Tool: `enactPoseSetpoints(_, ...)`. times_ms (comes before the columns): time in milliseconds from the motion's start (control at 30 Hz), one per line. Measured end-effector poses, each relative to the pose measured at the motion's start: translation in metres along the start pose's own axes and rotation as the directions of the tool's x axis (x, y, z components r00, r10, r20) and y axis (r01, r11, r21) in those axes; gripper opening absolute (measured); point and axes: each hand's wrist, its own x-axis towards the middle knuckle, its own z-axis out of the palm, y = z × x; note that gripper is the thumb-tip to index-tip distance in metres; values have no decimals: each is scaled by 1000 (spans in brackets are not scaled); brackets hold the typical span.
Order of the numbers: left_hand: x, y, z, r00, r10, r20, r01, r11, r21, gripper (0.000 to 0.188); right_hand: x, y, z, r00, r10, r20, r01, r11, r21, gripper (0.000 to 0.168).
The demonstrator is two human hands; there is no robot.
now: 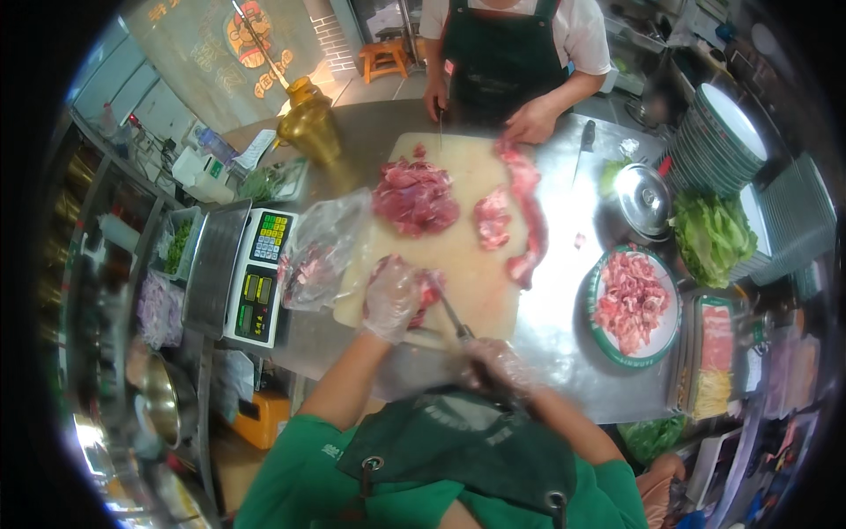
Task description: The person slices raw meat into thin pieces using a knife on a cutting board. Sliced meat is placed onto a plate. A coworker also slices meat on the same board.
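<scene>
My left hand [391, 301], in a clear plastic glove, presses on a piece of raw red meat [429, 291] at the near left of the white cutting board [476, 291]. My right hand [496, 365], gloved too, grips a knife [452, 311] by its handle, its blade against the meat's right side. Farther up the board lie a large heap of red meat [416, 198], a smaller pale-red piece [492, 218] and a long strip of meat [529, 198]. A clear plastic bag [330, 244] with meat scraps lies left of the board.
Across the steel table a co-worker in a dark apron [502, 59] holds a knife and touches the strip. A digital scale [261, 278] and brass pot [310, 125] stand left. On the right are a plate of cut meat [634, 307], lidded pot [642, 202], lettuce [714, 231] and stacked plates [714, 145].
</scene>
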Motion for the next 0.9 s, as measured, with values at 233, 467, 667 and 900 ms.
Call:
enactPoseSetpoints(233,9,13,-7,971,-136,195,90,969,228,22,18,10,6,998,54,42,-59,990,130,40)
enactPoseSetpoints(467,19,10,-13,957,-221,190,194,969,151,18,10,4,6,999,-13,39,12,1000,21,45)
enactPoseSetpoints(667,12,7,-13,983,-172,60,167,982,90,15,0,-12,15,1000,5,16,-3,992,-124,43)
enactPoseSetpoints(900,6,13,-9,987,-62,149,24,969,244,22,15,-4,7,994,-86,-60,57,926,-373,46)
